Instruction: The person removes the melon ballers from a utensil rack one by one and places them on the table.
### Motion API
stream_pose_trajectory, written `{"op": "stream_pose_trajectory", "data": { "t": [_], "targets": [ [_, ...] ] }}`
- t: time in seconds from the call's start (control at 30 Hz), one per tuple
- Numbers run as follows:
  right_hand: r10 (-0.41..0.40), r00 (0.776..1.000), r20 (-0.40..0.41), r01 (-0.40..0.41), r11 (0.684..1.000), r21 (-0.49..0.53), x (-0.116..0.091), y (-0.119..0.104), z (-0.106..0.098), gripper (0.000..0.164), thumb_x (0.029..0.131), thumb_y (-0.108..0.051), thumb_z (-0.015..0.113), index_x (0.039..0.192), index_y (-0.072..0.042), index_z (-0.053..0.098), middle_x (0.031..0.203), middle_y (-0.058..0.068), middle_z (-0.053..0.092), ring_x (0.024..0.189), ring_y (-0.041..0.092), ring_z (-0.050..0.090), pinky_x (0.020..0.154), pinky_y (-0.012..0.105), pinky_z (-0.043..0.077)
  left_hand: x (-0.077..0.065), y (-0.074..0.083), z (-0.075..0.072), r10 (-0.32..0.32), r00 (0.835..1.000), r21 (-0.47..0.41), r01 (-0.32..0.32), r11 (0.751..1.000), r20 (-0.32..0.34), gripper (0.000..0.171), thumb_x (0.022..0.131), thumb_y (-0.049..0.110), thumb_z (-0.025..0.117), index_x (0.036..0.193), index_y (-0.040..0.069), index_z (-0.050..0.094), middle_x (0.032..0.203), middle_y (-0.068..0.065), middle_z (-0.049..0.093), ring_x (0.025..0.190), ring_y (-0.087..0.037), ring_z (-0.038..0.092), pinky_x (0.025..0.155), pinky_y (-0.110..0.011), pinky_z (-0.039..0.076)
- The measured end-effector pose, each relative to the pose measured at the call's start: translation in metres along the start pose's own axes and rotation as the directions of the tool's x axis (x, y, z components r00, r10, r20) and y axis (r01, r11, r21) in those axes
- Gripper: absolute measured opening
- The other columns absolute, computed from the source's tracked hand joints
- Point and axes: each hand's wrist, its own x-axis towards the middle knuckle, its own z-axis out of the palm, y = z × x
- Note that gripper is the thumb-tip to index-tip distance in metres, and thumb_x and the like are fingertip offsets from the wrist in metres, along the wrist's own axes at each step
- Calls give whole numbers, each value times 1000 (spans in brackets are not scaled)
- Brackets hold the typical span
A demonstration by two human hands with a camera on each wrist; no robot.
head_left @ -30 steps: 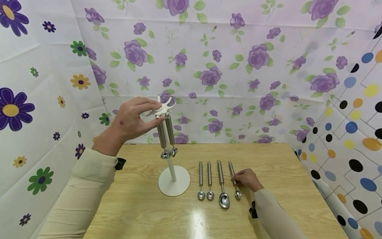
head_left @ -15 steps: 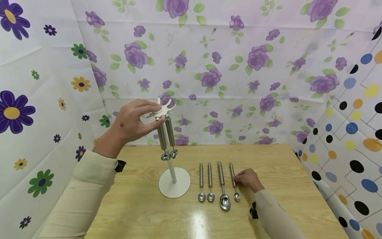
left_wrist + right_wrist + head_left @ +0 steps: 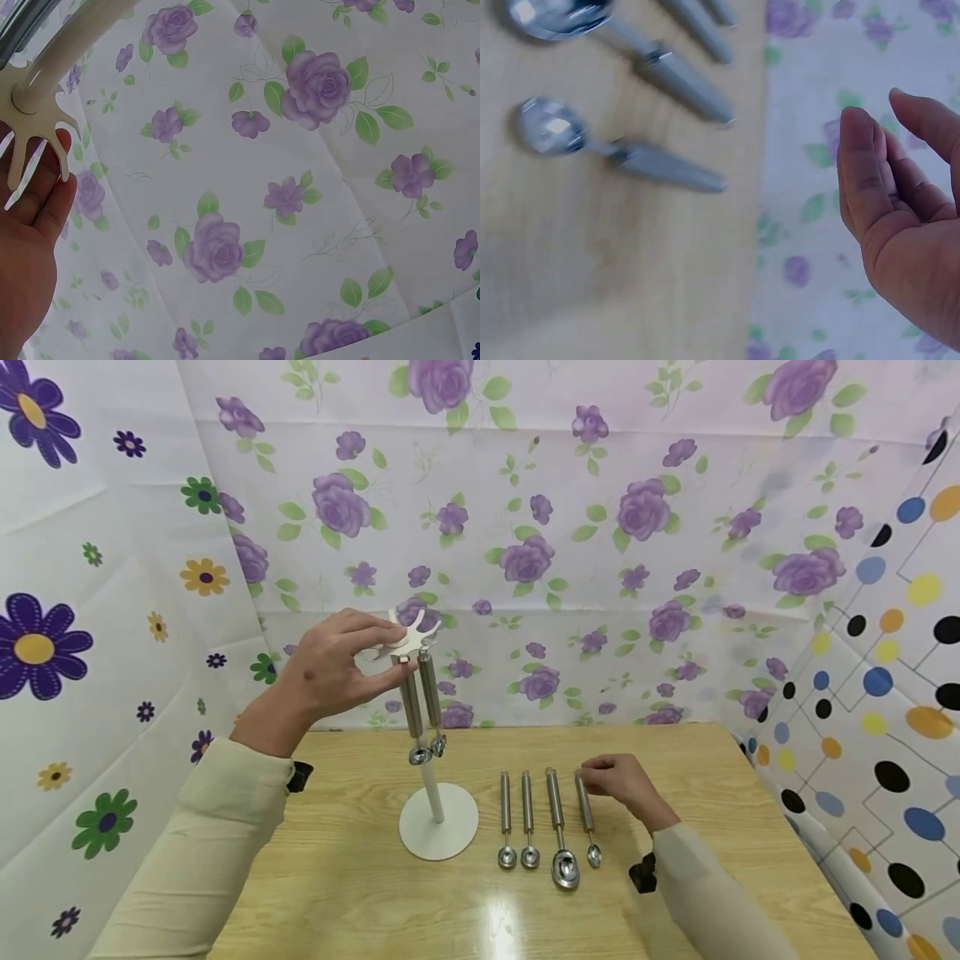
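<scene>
My left hand (image 3: 330,664) holds the hooked top (image 3: 408,643) of a white rack, thumb below and fingers above. In the left wrist view, the fingers (image 3: 52,202) lie against the prongs. Two steel scoops (image 3: 411,706) hang from the rack beside its pole. My right hand (image 3: 622,785) is near the handle end of a small oval scoop (image 3: 585,802) lying at the right of a row. The right wrist view shows this hand apart from the small scoop (image 3: 664,165), with a gap between thumb and fingers.
Left of the oval scoop lie a large ice cream scoop (image 3: 557,810) and two melon ballers (image 3: 527,810) (image 3: 506,810), parallel on the wooden table (image 3: 337,877). The rack's round base (image 3: 450,839) stands left of them. Floral cloth (image 3: 480,527) hangs behind the table.
My right hand has let go of the small oval scoop's handle and moved up toward its far end. The left hand stays on the rack, whose top has turned slightly with the hanging scoops.
</scene>
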Motion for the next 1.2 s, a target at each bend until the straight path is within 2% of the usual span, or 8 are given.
{"op": "stream_pose_trajectory", "data": {
  "t": [0.17, 0.57, 0.67, 0.8, 0.9, 1.0, 1.1, 1.2],
  "targets": [
    [-40, 999, 35, 40, 999, 7, -4, -30, -2, 40, 98, -20, 67, 126, 8, 61, 116, 22, 66, 97, 26, 70, 86, 38, 57, 0, 1, 0, 0, 1000, 0, 0, 1000, 4, 41, 75, 17, 88, 111, 2, 76, 105, -15, 73, 100, -35, 65, 83, -52, 54],
    [-126, 990, 62, 124, 992, 33, -17, -92, -3, 41, 97, -21, 69, 126, 7, 62, 118, 22, 65, 97, 24, 70, 86, 34, 57, 3, 1, -1, -12, 1000, 14, 12, 1000, 24, 38, 75, 19, 88, 106, 2, 77, 94, -14, 68, 89, -32, 62, 73, -47, 54],
    [-157, 986, 56, 156, 987, 33, -19, -105, 0, 41, 96, -22, 70, 126, 6, 63, 119, 22, 65, 98, 25, 70, 86, 34, 57, 4, 1, -2, -10, 1000, 12, 9, 1000, 25, 38, 75, 19, 89, 106, 2, 77, 88, -12, 64, 81, -28, 58, 66, -42, 51],
    [-193, 979, 63, 191, 981, 39, -21, -121, 5, 39, 96, -22, 70, 125, 4, 64, 116, 19, 66, 101, 28, 68, 87, 33, 57, 3, 0, -2, -2, 1000, 0, 2, 1000, 14, 38, 73, 17, 90, 106, 2, 78, 80, -9, 57, 70, -22, 46, 59, -35, 39],
    [-221, 972, 83, 218, 975, 42, -22, -133, 11, 38, 96, -23, 70, 123, 3, 65, 114, 19, 66, 102, 30, 67, 87, 33, 57, 3, -1, -1, 13, 1000, -7, -13, 1000, 0, 38, 73, 16, 90, 106, 1, 78, 76, -8, 53, 68, -21, 42, 60, -34, 35],
    [-253, 961, 112, 251, 967, 39, -23, -145, 16, 38, 96, -23, 71, 124, 2, 65, 115, 18, 66, 103, 31, 67, 87, 34, 57, 3, -2, -1, 19, 1000, -12, -19, 1000, -8, 37, 73, 17, 89, 105, 2, 78, 74, -7, 52, 70, -24, 43, 62, -36, 34],
    [-293, 945, 144, 291, 956, 31, -25, -155, 22, 38, 96, -21, 70, 125, 4, 64, 115, 18, 66, 102, 29, 67, 88, 35, 57, 3, -2, -1, 14, 1000, -16, -14, 1000, -6, 37, 74, 17, 89, 105, 2, 78, 78, -8, 56, 79, -29, 53, 66, -40, 42],
    [-336, 925, 178, 338, 941, 18, -27, -165, 28, 36, 97, -18, 69, 125, 5, 65, 114, 17, 66, 100, 27, 68, 88, 36, 56, 2, -2, -1, 6, 1000, -20, -5, 1000, 6, 37, 74, 17, 88, 107, 2, 77, 83, -10, 58, 76, -26, 56, 63, -39, 45]
  ]
}}
